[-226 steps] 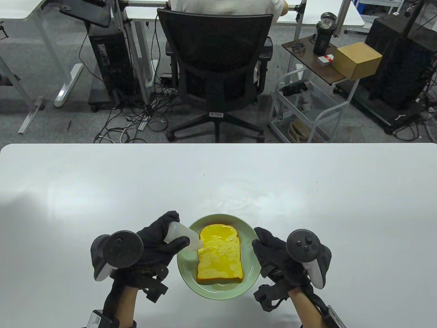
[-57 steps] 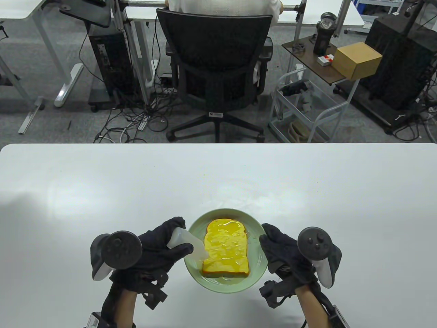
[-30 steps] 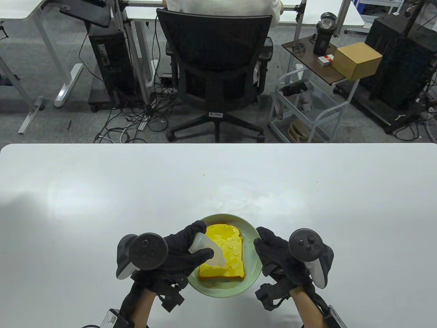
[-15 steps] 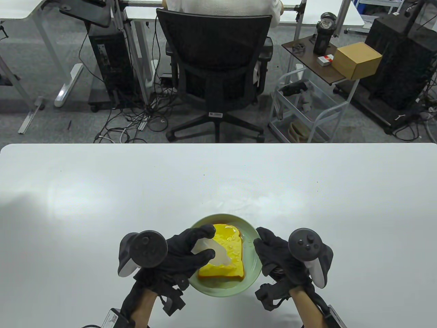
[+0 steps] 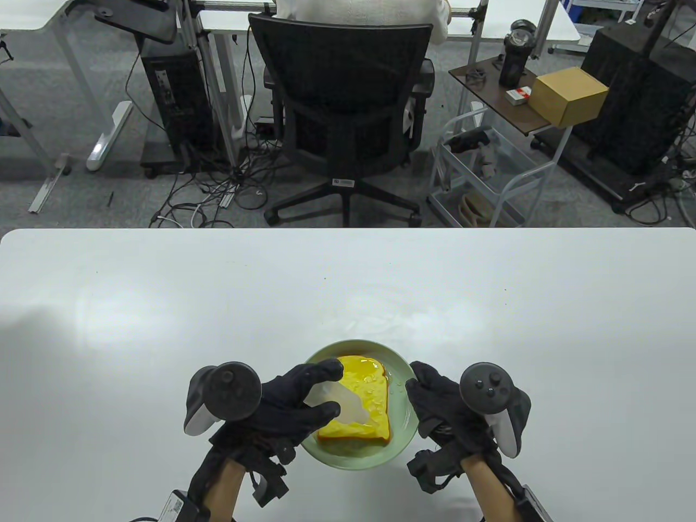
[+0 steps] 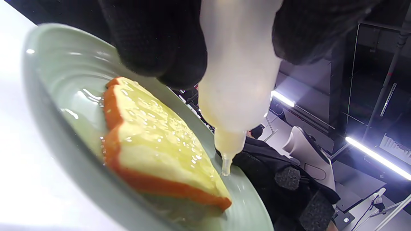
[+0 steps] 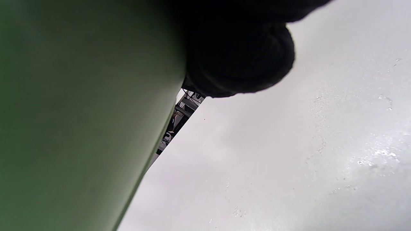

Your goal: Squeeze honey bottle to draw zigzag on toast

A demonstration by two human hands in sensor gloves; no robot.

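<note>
Left hand [image 5: 283,405] grips the soft translucent squeeze bottle [image 6: 239,73], nozzle down over the glossy yellow toast slice [image 5: 356,402] on the pale green ceramic plate [image 5: 405,429]. Right hand [image 5: 443,410] holds the rim. Imo squeeze evenly w/ steady side-to-side passes, keeping the tip just above.

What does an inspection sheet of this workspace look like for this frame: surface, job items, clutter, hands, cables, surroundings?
Surface: white table, wet smears beyond the plate.
Job's things: toast glazed and glossy on green plate; honey bottle tipped nozzle-down over the toast.
Clutter: nothing seen.
Hands: left hand grips the bottle; right hand rests against the plate's rim.
Cables: glove leads at both wrists; a tangle on the floor.
Surroundings: office chair, cardboard box on a side table.
</note>
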